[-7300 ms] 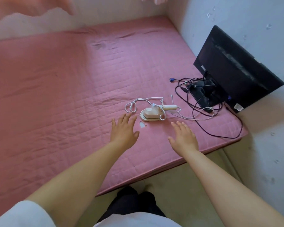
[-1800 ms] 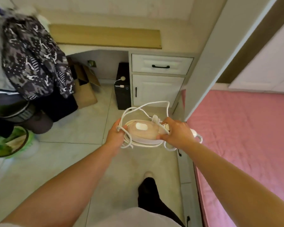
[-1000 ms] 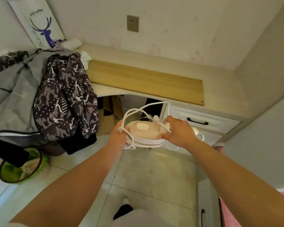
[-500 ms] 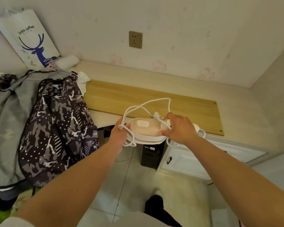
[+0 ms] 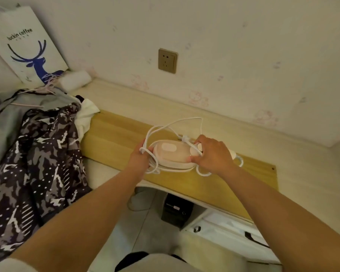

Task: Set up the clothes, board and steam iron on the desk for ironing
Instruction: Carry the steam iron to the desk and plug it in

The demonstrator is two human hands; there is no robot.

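Note:
A small pink and white steam iron (image 5: pixel 172 154) with its white cord (image 5: pixel 177 124) looped around it is held over the wooden board (image 5: pixel 114 138) on the cream desk (image 5: pixel 302 163). My left hand (image 5: pixel 140 159) grips its left end and some cord. My right hand (image 5: pixel 212 154) grips its right end. Whether the iron touches the board, I cannot tell. A patterned dark garment (image 5: pixel 37 158) and a grey one (image 5: pixel 4 118) lie heaped at the left, hanging over the desk edge.
A wall socket (image 5: pixel 167 60) sits above the desk. A white paper bag with a blue deer (image 5: pixel 26 46) and a white roll (image 5: pixel 75 80) stand at the back left. Below the desk are white drawers (image 5: pixel 234 234) and a black box (image 5: pixel 176 212).
I have carried the iron from the pink mattress to the desk. In the last half second both hands moved it forward, from the desk's front edge to above the board.

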